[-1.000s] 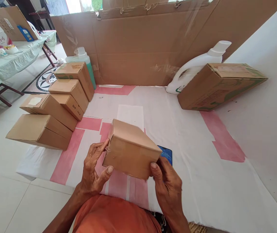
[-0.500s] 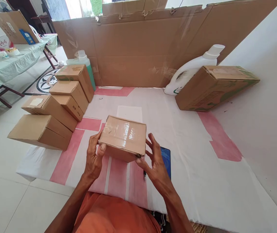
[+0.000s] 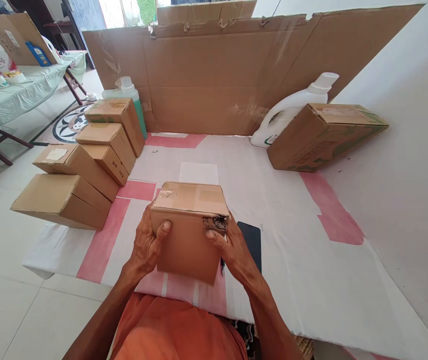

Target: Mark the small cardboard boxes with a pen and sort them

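A small brown cardboard box (image 3: pixel 189 245) is held between both hands near the front of the table, its front face tipped toward me. Clear tape shines on its top, and a dark, torn patch marks the upper right corner of the front. My left hand (image 3: pixel 149 244) grips the left side, thumb on the front face. On the right side, my right hand (image 3: pixel 236 250) is closed on the box, its thumb just below the damaged corner. The fingers behind the sides are partly hidden. A phone (image 3: pixel 251 242) with a dark screen lies beside my right hand, and a pen (image 3: pixel 222 266) shows partly below it.
Several cardboard boxes (image 3: pixel 86 187) line the table's left edge, with a green-liquid bottle (image 3: pixel 138 107) behind. A larger box (image 3: pixel 322 140) leans against a white jug (image 3: pixel 292 107) at right. A cardboard panel (image 3: pixel 206 80) stands across the back. The white wall (image 3: pixel 412 175) borders the right.
My right hand has closed onto the box's right side. The box has tilted so its front face and torn corner show more. The phone's screen went from lit to dark.
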A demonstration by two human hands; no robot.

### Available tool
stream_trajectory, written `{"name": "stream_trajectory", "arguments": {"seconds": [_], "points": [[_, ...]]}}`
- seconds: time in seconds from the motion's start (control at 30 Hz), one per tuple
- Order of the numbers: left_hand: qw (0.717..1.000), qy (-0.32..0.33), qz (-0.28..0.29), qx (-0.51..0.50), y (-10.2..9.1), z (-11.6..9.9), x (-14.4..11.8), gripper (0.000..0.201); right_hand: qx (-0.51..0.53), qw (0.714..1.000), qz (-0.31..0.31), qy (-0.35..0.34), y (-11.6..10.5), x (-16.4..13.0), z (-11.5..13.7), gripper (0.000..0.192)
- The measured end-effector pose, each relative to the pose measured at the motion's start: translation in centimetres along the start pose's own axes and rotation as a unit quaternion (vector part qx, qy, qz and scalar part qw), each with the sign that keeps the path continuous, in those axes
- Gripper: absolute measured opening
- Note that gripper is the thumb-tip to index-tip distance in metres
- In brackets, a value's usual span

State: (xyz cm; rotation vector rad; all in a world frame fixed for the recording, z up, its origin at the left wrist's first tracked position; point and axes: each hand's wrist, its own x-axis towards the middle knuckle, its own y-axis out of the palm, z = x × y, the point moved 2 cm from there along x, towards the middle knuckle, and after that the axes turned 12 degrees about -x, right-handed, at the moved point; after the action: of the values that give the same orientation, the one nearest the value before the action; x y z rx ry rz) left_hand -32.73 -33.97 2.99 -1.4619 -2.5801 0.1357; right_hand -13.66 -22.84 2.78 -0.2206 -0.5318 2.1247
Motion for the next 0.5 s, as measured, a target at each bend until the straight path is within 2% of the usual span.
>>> {"name": "stream_trajectory", "arguments": {"seconds": [0.1,0.17,0.23,0.27,0.3,0.37,0.43,0.5], "points": [[0.996,-0.083,0.040,0.000,-0.5,-0.3,-2.4,0.063,0.031,0.993,0.072,0.087,-0.3,-2.3,0.8,0.073],[0.989,-0.137,0.064,-0.010,-0.5,0.0,-3.4,0.063,0.048,0.985,0.094,0.138,-0.2,-3.3,0.8,0.070],[0.986,-0.158,0.055,-0.004,-0.4,0.3,-3.6,0.068,0.069,0.980,0.098,0.161,-0.1,-3.8,0.4,0.070],[0.988,-0.146,0.036,0.012,-0.4,0.3,-3.4,0.072,0.078,0.978,0.100,0.164,-0.1,-3.9,0.2,0.071],[0.992,-0.119,0.014,0.038,-0.3,0.2,-3.1,0.076,0.084,0.978,0.102,0.164,-0.1,-4.0,0.1,0.072],[0.992,-0.013,-0.027,0.121,0.1,-0.7,-2.1,0.078,0.085,0.977,0.107,0.163,-0.2,-4.1,-0.1,0.072],[0.967,0.114,-0.036,0.224,0.9,-2.3,-1.1,0.069,0.074,0.979,0.105,0.161,-0.2,-4.2,0.0,0.070],[0.933,0.203,-0.006,0.297,2.1,-3.8,-0.2,0.054,0.058,0.979,0.101,0.164,-0.2,-4.3,0.2,0.066]]}}
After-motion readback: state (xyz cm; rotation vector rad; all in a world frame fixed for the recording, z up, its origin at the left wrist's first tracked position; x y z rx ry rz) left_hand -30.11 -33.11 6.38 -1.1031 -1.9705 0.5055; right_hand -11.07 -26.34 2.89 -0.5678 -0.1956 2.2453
